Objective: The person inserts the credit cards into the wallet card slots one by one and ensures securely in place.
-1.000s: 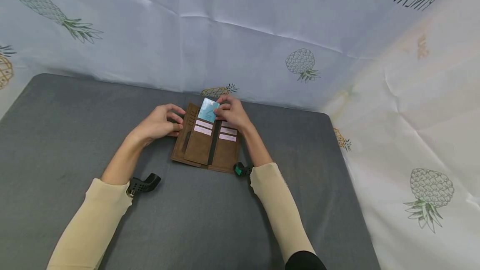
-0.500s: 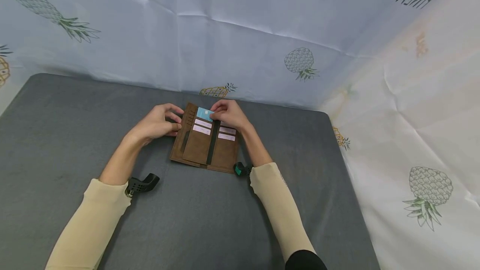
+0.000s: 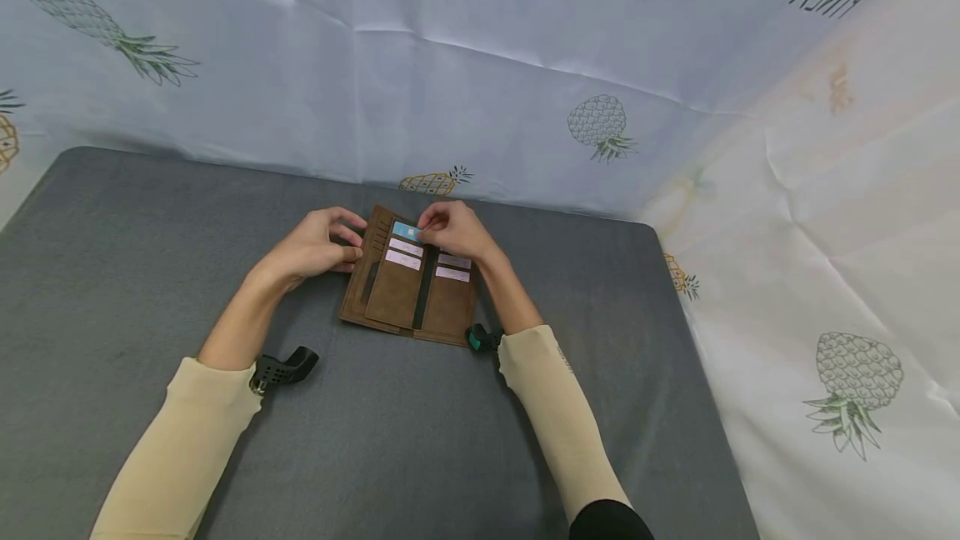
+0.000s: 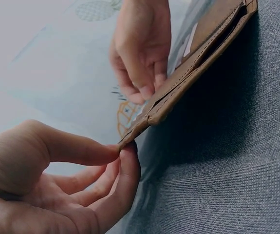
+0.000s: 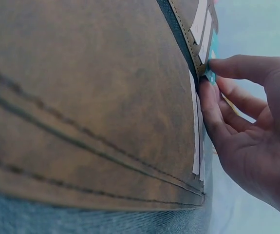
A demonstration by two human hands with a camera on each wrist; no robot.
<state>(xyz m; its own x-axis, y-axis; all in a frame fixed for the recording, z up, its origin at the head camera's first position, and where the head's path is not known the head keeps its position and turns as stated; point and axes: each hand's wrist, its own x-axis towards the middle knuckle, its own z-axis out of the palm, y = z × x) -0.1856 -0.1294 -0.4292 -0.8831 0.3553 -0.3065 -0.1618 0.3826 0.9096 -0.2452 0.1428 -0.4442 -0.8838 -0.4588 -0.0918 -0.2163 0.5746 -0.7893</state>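
A brown wallet (image 3: pixel 393 294) lies spread out on the table, several pinkish-white strips (image 3: pixel 403 259) showing in its card slots. My left hand (image 3: pixel 318 248) pinches the wallet's left edge between thumb and index finger; the left wrist view has that edge lifted off the cloth. At the far end of the wallet, my right hand (image 3: pixel 459 230) pinches the corner of a light-blue card (image 3: pixel 406 231). Only a narrow top band of the card shows above the left panel's top slot. The right wrist view shows thumb and fingers on either side of the card (image 5: pixel 211 74).
Dark grey cloth covers the table (image 3: pixel 360 448). A pale curtain (image 3: pixel 495 65) with printed pineapples hangs right behind its far edge and along the right side. Black wrist mounts (image 3: pixel 288 367) sit on both forearms, the right one beside the wallet's lower right corner.
The blue card has slid down into the left panel's top slot, from mostly exposed to a thin band. My right hand has come down with it. The left hand keeps its grip.
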